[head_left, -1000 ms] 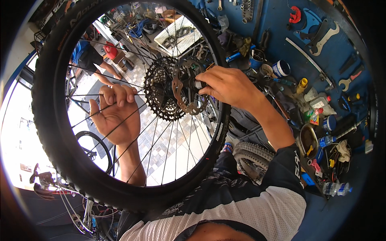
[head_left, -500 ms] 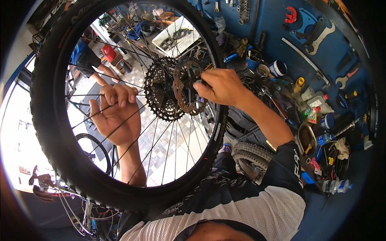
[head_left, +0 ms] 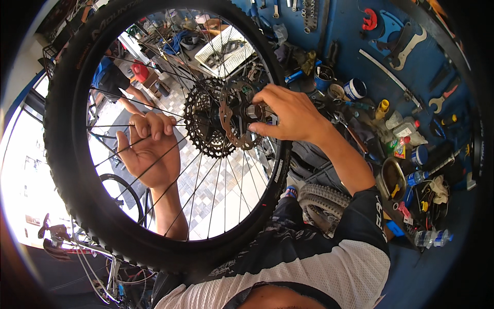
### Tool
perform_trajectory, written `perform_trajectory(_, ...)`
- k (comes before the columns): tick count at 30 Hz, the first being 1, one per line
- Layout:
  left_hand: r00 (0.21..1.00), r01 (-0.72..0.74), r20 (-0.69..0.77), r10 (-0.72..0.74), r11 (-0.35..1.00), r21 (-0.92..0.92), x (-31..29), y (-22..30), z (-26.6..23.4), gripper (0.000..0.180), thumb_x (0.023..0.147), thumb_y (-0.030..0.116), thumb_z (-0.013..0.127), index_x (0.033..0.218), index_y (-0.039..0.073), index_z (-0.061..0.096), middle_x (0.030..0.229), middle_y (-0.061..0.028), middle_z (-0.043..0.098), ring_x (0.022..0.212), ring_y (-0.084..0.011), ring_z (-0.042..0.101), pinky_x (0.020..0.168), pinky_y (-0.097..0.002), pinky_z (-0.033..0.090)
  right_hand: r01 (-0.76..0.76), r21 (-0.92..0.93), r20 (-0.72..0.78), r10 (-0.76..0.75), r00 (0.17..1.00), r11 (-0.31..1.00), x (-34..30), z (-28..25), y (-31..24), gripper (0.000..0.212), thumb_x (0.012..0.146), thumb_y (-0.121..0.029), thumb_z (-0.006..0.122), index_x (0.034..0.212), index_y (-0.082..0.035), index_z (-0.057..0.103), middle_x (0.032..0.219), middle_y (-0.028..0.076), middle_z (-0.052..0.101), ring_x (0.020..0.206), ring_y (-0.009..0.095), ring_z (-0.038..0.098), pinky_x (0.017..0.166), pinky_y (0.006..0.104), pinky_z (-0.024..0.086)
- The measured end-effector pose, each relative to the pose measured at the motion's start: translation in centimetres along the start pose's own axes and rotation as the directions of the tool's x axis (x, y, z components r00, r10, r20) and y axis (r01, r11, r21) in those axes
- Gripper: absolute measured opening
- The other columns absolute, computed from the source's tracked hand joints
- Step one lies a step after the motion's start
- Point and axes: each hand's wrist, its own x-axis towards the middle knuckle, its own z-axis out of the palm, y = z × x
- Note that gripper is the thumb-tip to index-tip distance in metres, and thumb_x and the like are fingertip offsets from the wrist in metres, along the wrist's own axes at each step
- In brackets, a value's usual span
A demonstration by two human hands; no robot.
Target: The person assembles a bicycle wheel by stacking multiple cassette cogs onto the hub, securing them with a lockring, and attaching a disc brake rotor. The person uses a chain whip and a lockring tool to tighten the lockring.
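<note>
A bicycle wheel with a knobby black tire [head_left: 64, 154] stands upright before me and takes up the left and middle. At its hub are a black cassette [head_left: 198, 139] and, on the nearer side, a brake disc [head_left: 226, 116]. My left hand [head_left: 152, 154] reaches up behind the wheel, palm toward me, its curled fingers hooked over spokes. My right hand [head_left: 293, 113] is at the disc side. Its thumb and fingers are spread on either side of the metal hub end [head_left: 253, 110], not closed on it.
Tools hang on a blue wall board [head_left: 345, 26] at the right, above a cluttered bench with bottles and a metal tray [head_left: 392, 177]. Through the spokes show a white basket [head_left: 226, 51] and another person [head_left: 110, 80]. Another knobby tire [head_left: 321, 203] lies below my right arm.
My right thumb and fingers have parted from their pinch at the hub end, which now shows between them. The wheel has shifted slightly; my left hand stays on the spokes.
</note>
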Motion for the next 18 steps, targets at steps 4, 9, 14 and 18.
perform_trajectory(4,1.0,0.003,-0.012,-0.003,1.0,-0.01,0.1,0.0,0.2,0.046,0.11,0.05,0.027,0.088,0.012,0.043,0.079,-0.0046,0.042,0.082,-0.0227,0.041,0.089,-0.0408,0.034,-0.129,-0.049,0.182,0.136,0.974,0.99,0.6,0.9,0.6,0.062,0.098,-0.064,0.056,0.091,-0.003,0.068,0.087,0.015,0.067,0.084,0.033,0.07,0.068,0.0468,0.054)
perform_trajectory(9,1.0,0.0,-0.01,0.001,1.0,0.029,0.1,0.0,0.5,0.047,0.11,0.05,0.027,0.088,0.012,0.043,0.078,-0.0047,0.042,0.082,-0.0227,0.042,0.089,-0.0407,0.035,-0.004,-0.049,0.107,0.009,0.994,0.999,0.6,-0.7,0.1,0.051,0.096,-0.054,0.065,0.091,-0.003,0.066,0.084,0.015,0.067,0.083,0.035,0.069,0.069,0.0479,0.054)
perform_trajectory(14,1.0,-0.002,0.009,0.002,1.0,0.028,0.1,0.0,0.4,0.044,0.11,0.049,0.029,0.088,0.013,0.042,0.078,-0.0039,0.042,0.083,-0.0223,0.043,0.092,-0.0414,0.035,-0.104,-0.041,0.233,0.11,0.966,0.994,0.0,0.5,0.5,0.053,0.093,-0.056,0.068,0.091,-0.003,0.065,0.086,0.013,0.066,0.084,0.035,0.069,0.069,0.0476,0.054)
perform_trajectory(18,1.0,0.001,0.014,-0.001,1.0,0.016,0.0,0.1,0.1,0.044,0.11,0.049,0.029,0.089,0.013,0.043,0.079,-0.0039,0.042,0.084,-0.0223,0.043,0.092,-0.0416,0.035,0.048,-0.103,0.174,-0.029,0.984,0.994,-0.1,0.1,1.2,0.048,0.094,-0.054,0.068,0.095,-0.006,0.063,0.089,0.009,0.063,0.082,0.033,0.068,0.068,0.0452,0.055)
